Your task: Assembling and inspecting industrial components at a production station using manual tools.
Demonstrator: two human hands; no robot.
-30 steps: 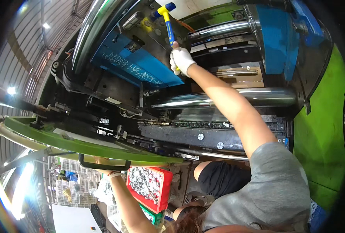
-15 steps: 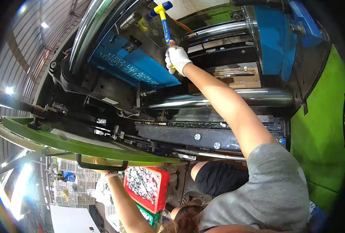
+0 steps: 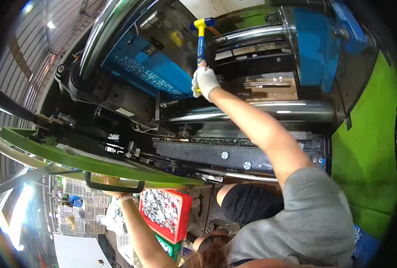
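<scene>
My right hand [image 3: 206, 81], in a white glove, is closed around the lower handle of a yellow and blue mallet [image 3: 201, 44]. The mallet stands nearly upright in the picture, its double-faced head at the top. Just left of it is the dark face of a blue mould block [image 3: 145, 67], with a metal cylinder [image 3: 152, 20] on it; the mallet head looks apart from that face. At lower left, my bare left hand [image 3: 111, 180] is at the black handle [image 3: 114, 190] of a green machine door [image 3: 73, 163]. The handle and door partly hide its fingers.
Thick shiny steel bars [image 3: 252, 111] run beside my right forearm. A blue machine block [image 3: 313, 49] stands at the right. Below the door is a red crate [image 3: 184, 213] of small grey-white parts, with a green crate [image 3: 175, 250] beside it. White wire baskets [image 3: 75, 219] stack farther left.
The mallet has moved right and down, away from the mould block face, and turned more upright. My right arm has bent slightly. My left hand stays at the door handle; the view has shifted a little.
</scene>
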